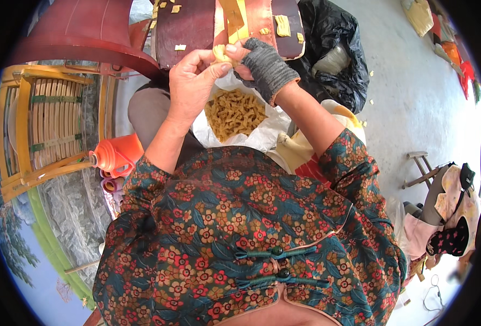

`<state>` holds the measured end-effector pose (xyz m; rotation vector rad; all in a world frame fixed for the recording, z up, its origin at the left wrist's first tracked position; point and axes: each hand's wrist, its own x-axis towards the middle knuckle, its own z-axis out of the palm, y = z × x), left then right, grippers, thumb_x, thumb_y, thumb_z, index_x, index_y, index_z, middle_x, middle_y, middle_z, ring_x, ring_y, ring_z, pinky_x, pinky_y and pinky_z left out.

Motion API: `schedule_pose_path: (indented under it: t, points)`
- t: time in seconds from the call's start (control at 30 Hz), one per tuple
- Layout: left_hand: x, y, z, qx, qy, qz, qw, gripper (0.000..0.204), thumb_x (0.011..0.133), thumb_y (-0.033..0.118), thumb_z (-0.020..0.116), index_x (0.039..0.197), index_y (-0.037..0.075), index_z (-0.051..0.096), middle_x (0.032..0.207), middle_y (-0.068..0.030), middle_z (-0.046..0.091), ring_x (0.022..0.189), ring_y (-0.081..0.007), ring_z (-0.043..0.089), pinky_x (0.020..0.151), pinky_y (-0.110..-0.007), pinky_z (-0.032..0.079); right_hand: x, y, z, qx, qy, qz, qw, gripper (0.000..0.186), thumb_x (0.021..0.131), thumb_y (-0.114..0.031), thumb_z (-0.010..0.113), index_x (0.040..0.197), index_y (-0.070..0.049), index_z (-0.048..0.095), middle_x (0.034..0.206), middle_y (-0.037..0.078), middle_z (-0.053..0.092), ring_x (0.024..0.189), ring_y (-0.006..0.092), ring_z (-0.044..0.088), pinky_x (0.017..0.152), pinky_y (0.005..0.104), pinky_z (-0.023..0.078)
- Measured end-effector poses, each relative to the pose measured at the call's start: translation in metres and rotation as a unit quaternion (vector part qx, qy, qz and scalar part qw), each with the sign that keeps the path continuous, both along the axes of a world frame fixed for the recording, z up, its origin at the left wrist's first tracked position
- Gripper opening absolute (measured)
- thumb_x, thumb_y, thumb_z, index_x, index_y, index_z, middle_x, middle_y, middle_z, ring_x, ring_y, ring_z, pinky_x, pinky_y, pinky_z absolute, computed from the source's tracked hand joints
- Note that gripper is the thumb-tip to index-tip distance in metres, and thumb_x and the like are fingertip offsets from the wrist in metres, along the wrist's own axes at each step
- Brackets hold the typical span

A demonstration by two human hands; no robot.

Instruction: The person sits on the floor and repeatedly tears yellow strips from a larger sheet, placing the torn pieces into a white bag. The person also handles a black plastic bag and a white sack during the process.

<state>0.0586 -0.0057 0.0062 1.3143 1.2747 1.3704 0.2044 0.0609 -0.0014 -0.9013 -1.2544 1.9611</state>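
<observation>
A small, pale yellow folded piece (219, 53) is pinched between the fingertips of my left hand (189, 81), its layers fanned at the top. My right hand (262, 62), in a grey knitted fingerless glove, meets it from the other side, thumb and fingers closed at the piece's edge. Some of the right fingers are hidden behind the glove and the thumb. Below both hands, a white plastic bag (273, 127) holds a heap of curled yellow-brown pieces (235, 114). Just beyond my fingers, a flat brownish strip (231, 19) lies across a dark red padded surface (183, 32).
Yellow scraps (282, 25) lie on the padded surface. A black plastic bag (335, 81) sits to its right. At the left are a red chair (77, 38), a wooden slatted chair (55, 117) and an orange jug (118, 155). Clothes (452, 206) are piled at the right.
</observation>
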Motion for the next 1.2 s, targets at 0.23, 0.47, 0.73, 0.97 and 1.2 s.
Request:
schedule_pose_path:
  t: [0.23,0.47,0.73,0.97,1.2]
  points:
    - [-0.012,0.002,0.028,0.030,0.074,-0.014,0.997,0.006,0.078,-0.004,0.063,0.084,-0.002,0.063,0.076,-0.0031,0.062,0.065,-0.0061,0.054,0.059,-0.018,0.044,0.014,0.021,-0.005,0.155,-0.038,-0.057,0.986,0.022,0.080,-0.026,0.063,0.069,-0.011,0.051,0.053,-0.003,0.040,0.044,0.0073,0.039,0.042,0.0220,0.031]
    - [-0.021,-0.002,0.030,0.073,0.272,0.051,0.958,0.022,0.072,0.003,0.068,0.094,0.000,0.064,0.090,-0.0072,0.064,0.076,-0.0138,0.060,0.068,-0.024,0.048,0.008,0.007,0.003,0.010,-0.015,-0.024,1.000,0.022,0.077,-0.024,0.067,0.071,-0.012,0.049,0.052,-0.005,0.039,0.042,0.0066,0.035,0.040,0.0215,0.028]
    - [-0.005,-0.010,-0.003,0.065,0.463,0.002,0.884,0.030,0.077,0.003,0.055,0.107,0.009,0.053,0.095,-0.0111,0.055,0.086,-0.0319,0.058,0.070,-0.041,0.047,-0.005,-0.005,-0.009,0.065,-0.151,0.128,0.978,0.027,0.079,-0.027,0.066,0.076,-0.005,0.052,0.055,0.002,0.051,0.045,0.0096,0.046,0.041,0.0233,0.036]
    - [-0.028,0.010,-0.028,0.268,0.550,0.007,0.791,0.021,0.074,0.009,0.055,0.095,0.011,0.054,0.085,-0.0035,0.055,0.070,-0.0236,0.056,0.063,-0.033,0.044,-0.007,-0.007,-0.013,0.362,-0.219,0.169,0.890,0.037,0.084,-0.034,0.048,0.093,0.002,0.054,0.088,0.020,0.056,0.085,0.0329,0.055,0.077,0.0389,0.042]
    - [-0.045,0.042,-0.053,0.242,0.549,0.002,0.800,0.014,0.080,0.013,0.055,0.094,0.009,0.055,0.074,-0.0042,0.058,0.059,-0.0196,0.055,0.056,-0.030,0.044,-0.009,0.000,-0.028,0.586,-0.264,0.027,0.765,0.022,0.080,-0.026,0.056,0.082,-0.005,0.060,0.074,0.012,0.058,0.070,0.0257,0.057,0.065,0.0351,0.046]
